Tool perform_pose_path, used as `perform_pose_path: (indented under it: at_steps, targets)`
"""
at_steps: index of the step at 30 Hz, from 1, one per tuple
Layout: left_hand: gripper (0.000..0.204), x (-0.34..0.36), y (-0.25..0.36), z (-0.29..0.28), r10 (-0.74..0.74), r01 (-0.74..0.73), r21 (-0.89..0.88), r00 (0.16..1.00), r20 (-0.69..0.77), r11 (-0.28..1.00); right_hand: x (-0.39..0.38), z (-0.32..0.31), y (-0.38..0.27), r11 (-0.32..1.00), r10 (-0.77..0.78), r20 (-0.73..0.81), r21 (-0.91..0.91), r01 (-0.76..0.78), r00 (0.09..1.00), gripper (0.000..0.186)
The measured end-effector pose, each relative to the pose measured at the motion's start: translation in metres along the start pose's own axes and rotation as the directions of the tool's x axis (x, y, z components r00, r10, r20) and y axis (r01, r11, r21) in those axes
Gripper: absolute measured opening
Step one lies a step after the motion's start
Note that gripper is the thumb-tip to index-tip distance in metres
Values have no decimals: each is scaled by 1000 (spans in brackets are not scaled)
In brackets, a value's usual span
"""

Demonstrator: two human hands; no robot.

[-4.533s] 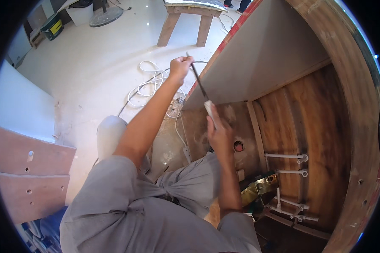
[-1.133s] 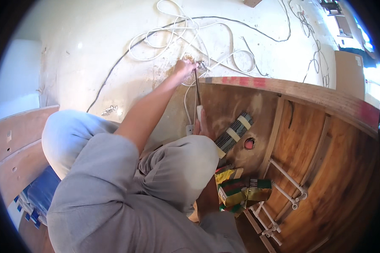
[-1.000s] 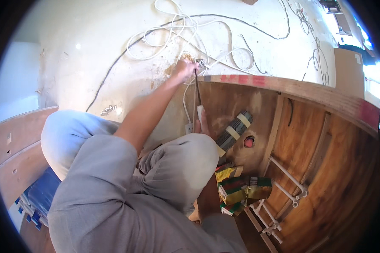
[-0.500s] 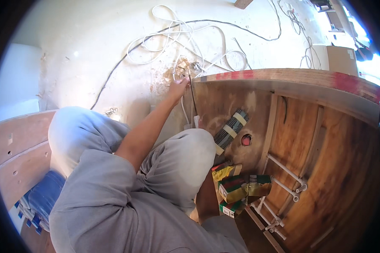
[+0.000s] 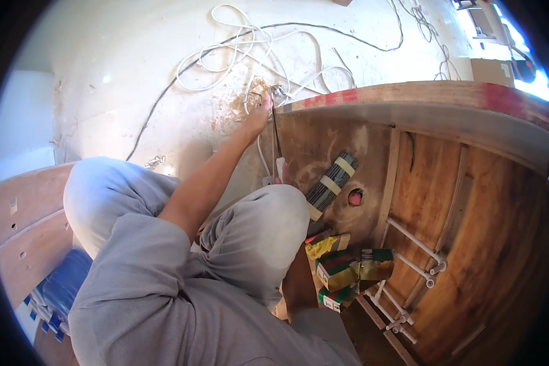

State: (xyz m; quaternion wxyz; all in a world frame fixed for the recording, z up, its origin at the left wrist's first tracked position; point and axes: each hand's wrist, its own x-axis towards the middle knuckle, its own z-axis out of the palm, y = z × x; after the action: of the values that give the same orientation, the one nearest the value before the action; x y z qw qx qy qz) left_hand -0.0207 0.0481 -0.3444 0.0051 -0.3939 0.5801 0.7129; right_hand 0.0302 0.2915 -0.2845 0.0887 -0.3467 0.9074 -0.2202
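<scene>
My left hand (image 5: pixel 259 116) reaches forward to the rough patch at the end of the wooden panel. Its fingers are closed beside the upper end of a long thin dark rod (image 5: pixel 276 131); what they pinch is too small to make out. The rod runs down to a white handle-like end (image 5: pixel 280 165) just past my knee. A bit of my right hand (image 5: pixel 285 179) shows against that white end, closed on it as far as I can see. The knee hides most of this hand. Close by, a white cable (image 5: pixel 260 148) hangs toward a small white block (image 5: pixel 267 180).
Loops of white cable (image 5: pixel 265 39) and a black cable (image 5: pixel 165 100) lie ahead. On my right are a taped bundle of dark strips (image 5: pixel 332 186), a round hole (image 5: pixel 355 197), green and yellow boxes (image 5: pixel 337 269), white pipes (image 5: pixel 416 241) and the panel's thick edge (image 5: pixel 421 93).
The rod and its white end have risen slightly, and more of the white end shows above my knee. My left hand stays at the rough patch. The whole view has shifted a little.
</scene>
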Motion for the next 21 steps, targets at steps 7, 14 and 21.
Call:
perform_pose_path:
  at_steps: [7,14,21]
  targets:
    - [89,4,-1,0,-60,63,-77,998,32,995,7,-4,4,1000,-3,-10,30,4,1000,56]
    - [88,31,0,-24,-152,171,262,984,-89,950,35,-29,-43,995,24,85,94,-32,996,55]
    - [33,13,19,-30,292,-112,428,877,-382,897,-14,-34,15,869,71,191,471,-154,979,47]
